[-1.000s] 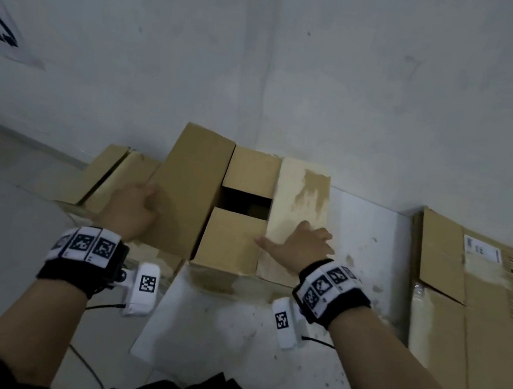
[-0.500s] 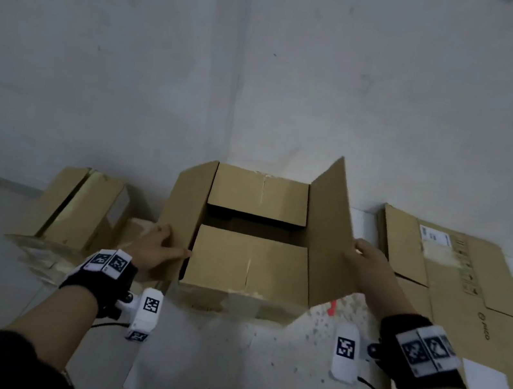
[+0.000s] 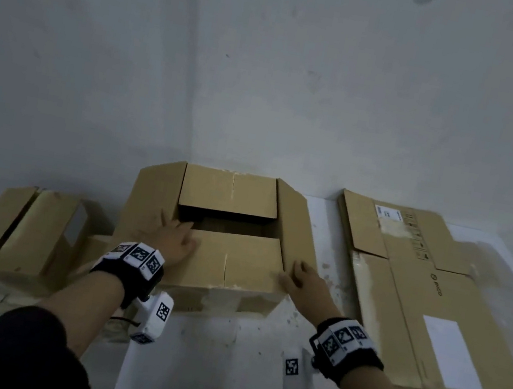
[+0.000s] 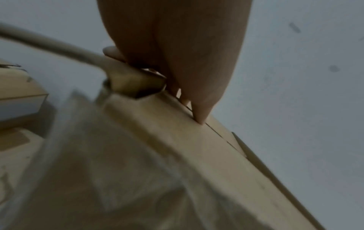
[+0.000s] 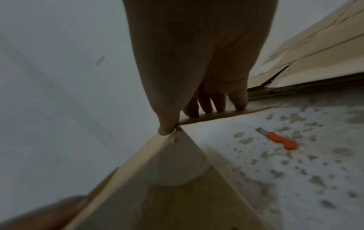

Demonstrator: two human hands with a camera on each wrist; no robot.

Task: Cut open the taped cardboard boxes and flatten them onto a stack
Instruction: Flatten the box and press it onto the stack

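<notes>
brown box (image 3: 237, 259), flaps open

Matt brown cardboard box (image 3: 231, 258); orange plastic knife (image 5: 279, 140), metal blade.

Dim room: plain grey wall (image 3: 268, 77) (scuffed in spots) above a pale, stained floor (image 3: 221, 358).

head: above, facing down toward 12 o'clock, box (image 3: 224, 257) mid-distance
left wrist: close along fingers
right wrist: close along fingers
shared: box
</notes>
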